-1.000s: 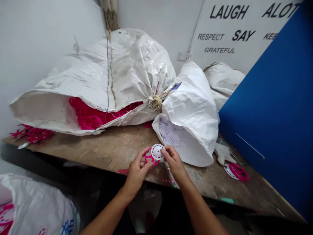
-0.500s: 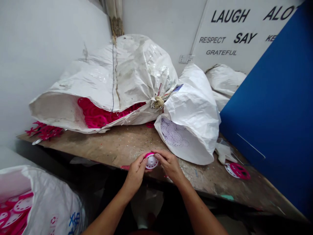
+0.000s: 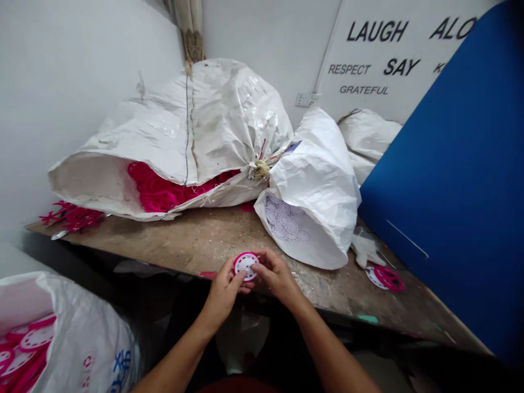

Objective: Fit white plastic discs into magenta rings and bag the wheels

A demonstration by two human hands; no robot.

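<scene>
Between my two hands, over the table's front edge, is a round plastic disc [image 3: 246, 262], white with a ring of slots and a pink rim. My left hand [image 3: 225, 284] grips its left and lower side, thumb on the white face and fingers behind. My right hand [image 3: 277, 274] holds the right side, with its thumb on the face near the centre. Beyond my hands, a white sack [image 3: 319, 164] lies open with several white slotted discs [image 3: 284, 221] inside. A larger sack [image 3: 229, 120] to its left shows pink plastic parts [image 3: 164, 192] in its mouth.
At lower left stands a bag [image 3: 92, 322] of pink-and-white discs [image 3: 35, 338]. Pink pieces [image 3: 71, 216] lie at the table's left end. On the right are a glove-like white item [image 3: 365, 248], loose pink and white discs [image 3: 385, 278] and a blue panel [image 3: 446, 180].
The disc has tilted so more of its white face shows, and both hands have shifted slightly left. My right thumb has moved further onto the face.
</scene>
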